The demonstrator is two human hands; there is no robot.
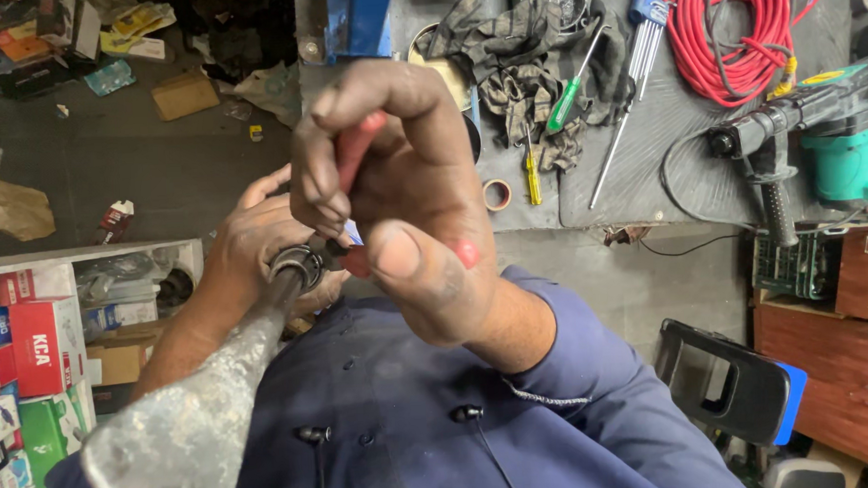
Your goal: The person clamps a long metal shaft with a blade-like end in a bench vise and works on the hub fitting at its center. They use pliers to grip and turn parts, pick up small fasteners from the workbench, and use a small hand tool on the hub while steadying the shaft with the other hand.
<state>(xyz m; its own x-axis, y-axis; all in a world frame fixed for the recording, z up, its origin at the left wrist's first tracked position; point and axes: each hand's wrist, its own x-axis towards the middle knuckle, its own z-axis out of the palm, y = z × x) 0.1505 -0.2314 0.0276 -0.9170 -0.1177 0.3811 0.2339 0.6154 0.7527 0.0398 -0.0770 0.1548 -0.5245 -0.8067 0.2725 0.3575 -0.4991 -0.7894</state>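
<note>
My right hand [402,192] is closed around the red handles of a plier-like tool [357,150], whose dark tip meets the ringed end [296,266] of a long grey metal shaft [202,405]. The shaft runs from the lower left up to the middle of the view. My left hand [249,247] wraps around the shaft just behind that ringed end. Most of the tool is hidden inside my fist. Below the hands lies my dark blue sleeve and shirt [431,410].
A grey workbench [646,176] holds a dark rag [519,65], a green-handled screwdriver [569,97], hex keys [644,30], a red coiled hose [732,31] and a green rotary hammer [819,130]. Shelves of coloured boxes [29,349] stand left. A black chair [728,378] stands lower right.
</note>
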